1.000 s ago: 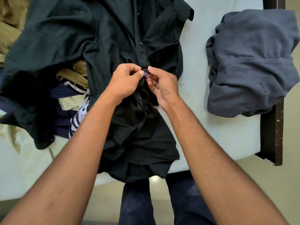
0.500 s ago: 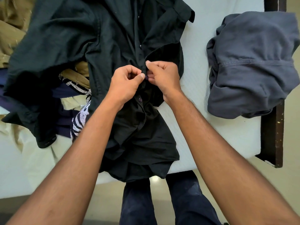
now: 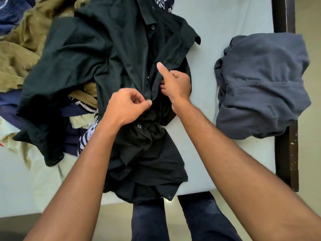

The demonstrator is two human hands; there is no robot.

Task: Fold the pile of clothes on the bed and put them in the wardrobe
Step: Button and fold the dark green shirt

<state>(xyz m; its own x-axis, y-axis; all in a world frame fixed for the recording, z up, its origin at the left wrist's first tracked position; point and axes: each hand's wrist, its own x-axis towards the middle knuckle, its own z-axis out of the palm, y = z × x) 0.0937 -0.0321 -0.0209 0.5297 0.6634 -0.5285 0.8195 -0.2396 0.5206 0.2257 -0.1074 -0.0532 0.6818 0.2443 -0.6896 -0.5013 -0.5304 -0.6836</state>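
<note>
Black shirt (image 3: 83, 54) lies spread open mid-bed (image 3: 208, 23), collar toward 12 o'clock, hem at 6 o'clock hanging over the mattress edge. Left hand (image 3: 125, 106) pinches the shirt's front edge between thumb and index. Right hand (image 3: 177, 84), at 1 o'clock of the left, curls its fingers into the opposite front edge, thumb sticking up free. Grey garment (image 3: 264, 84) sits at 3 o'clock, apart from the shirt; pile of clothes (image 3: 20, 54) at 9–10 o'clock, partly under the shirt.
</note>
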